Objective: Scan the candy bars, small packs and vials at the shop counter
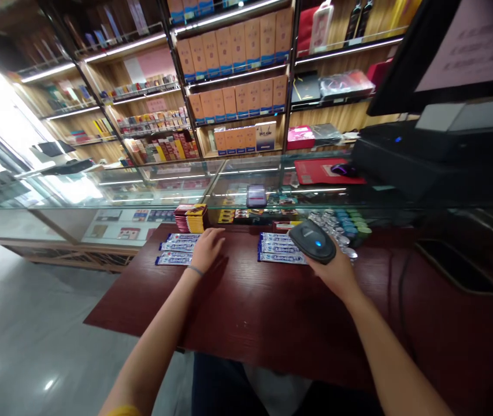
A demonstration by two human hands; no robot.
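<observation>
My right hand (340,273) is wrapped round a black barcode scanner (313,241) with a blue light on top. The scanner hangs over the right end of a group of blue-and-white packets (278,248) and covers part of them. My left hand (208,249), palm down with its fingers loosely stretched, is at the right end of another group of similar packets (175,249). It hides their right ends, and whether it touches them I cannot tell. Behind it stands a stack of red and yellow packs (191,218).
Silvery, blue and green round-topped items (350,224) cluster behind the scanner. A dark phone-like slab (458,266) and a cable lie on the brown table (246,312). The glass counter (177,176) bears a red mat (315,171), a mouse (344,169) and a monitor (445,52).
</observation>
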